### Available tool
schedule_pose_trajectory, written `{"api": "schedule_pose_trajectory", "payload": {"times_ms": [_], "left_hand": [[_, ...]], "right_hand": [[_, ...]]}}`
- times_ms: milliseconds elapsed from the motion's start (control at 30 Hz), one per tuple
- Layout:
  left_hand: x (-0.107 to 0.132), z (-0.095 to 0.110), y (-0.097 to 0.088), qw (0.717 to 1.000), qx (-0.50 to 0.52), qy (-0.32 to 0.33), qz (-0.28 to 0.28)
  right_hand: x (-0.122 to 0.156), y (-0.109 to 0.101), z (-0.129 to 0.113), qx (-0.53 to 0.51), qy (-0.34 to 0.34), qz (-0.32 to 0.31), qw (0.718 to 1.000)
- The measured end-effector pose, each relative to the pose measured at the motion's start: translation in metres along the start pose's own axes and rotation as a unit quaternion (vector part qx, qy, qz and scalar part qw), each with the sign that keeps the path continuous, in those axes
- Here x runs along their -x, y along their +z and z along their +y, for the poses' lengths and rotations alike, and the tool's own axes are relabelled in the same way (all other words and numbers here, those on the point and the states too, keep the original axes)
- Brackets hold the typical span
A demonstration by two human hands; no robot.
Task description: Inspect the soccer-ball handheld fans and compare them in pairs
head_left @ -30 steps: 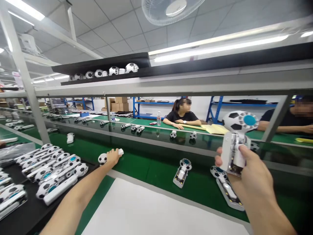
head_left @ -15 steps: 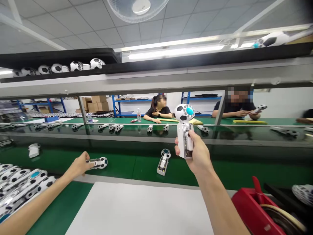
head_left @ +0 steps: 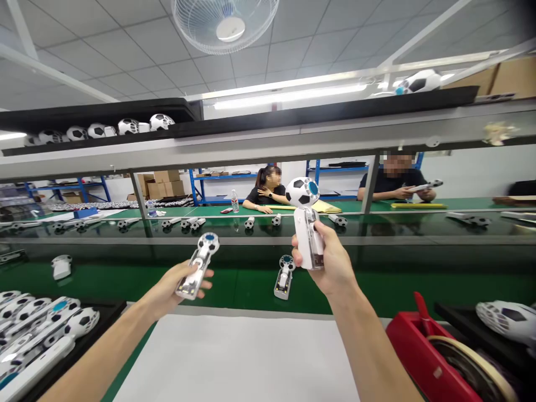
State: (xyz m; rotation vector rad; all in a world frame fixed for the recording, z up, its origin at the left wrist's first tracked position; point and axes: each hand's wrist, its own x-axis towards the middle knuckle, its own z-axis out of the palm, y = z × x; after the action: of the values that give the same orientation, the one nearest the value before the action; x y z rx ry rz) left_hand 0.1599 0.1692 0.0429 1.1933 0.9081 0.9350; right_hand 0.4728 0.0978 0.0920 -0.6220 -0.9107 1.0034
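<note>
My right hand (head_left: 333, 254) grips a white handheld fan (head_left: 302, 192) with a football-patterned round head, held upright over the green belt. Its handle is open on one side and shows the inner parts. In my left hand (head_left: 173, 285) is a second fan (head_left: 201, 265) of the same kind, tilted, with its open handle facing me and the thumb on it. Between the two hands a third fan (head_left: 283, 279) lies on the green conveyor belt (head_left: 245, 285), also with its inside exposed.
White paper (head_left: 238, 357) covers the bench in front. A red tape dispenser (head_left: 419, 349) stands at right, beside a dark tray (head_left: 456, 318). Several fans (head_left: 37, 324) fill a tray at left. A shelf (head_left: 259, 137) crosses overhead. Two people (head_left: 268, 192) sit opposite.
My left hand has lifted its fan off the belt and moved right, turning the head upward. My right hand's fan has turned slightly, and its blue centre looks darker. The view has shifted a little.
</note>
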Motion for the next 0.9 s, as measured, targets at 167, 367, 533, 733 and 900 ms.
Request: {"api": "schedule_pose_trajectory", "payload": {"times_ms": [167, 367, 533, 733, 900], "left_hand": [[0.026, 0.039, 0.067, 0.989, 0.086, 0.121, -0.015], [0.031, 0.039, 0.081, 0.982, 0.103, 0.158, 0.004], [0.02, 0.037, 0.066, 0.968, 0.124, 0.207, 0.062], [0.017, 0.046, 0.047, 0.948, 0.13, 0.287, 0.037], [0.015, 0.049, 0.038, 0.947, 0.167, 0.275, 0.022]], "right_hand": [[0.002, 0.003, 0.003, 0.05, -0.041, -0.001, 0.998], [0.001, 0.008, 0.015, 0.075, -0.032, -0.02, 0.996], [0.007, 0.023, 0.029, 0.133, -0.009, -0.02, 0.991], [0.032, 0.052, 0.023, 0.175, -0.03, -0.03, 0.984], [0.064, 0.031, 0.066, 0.278, 0.115, -0.045, 0.953]]}}
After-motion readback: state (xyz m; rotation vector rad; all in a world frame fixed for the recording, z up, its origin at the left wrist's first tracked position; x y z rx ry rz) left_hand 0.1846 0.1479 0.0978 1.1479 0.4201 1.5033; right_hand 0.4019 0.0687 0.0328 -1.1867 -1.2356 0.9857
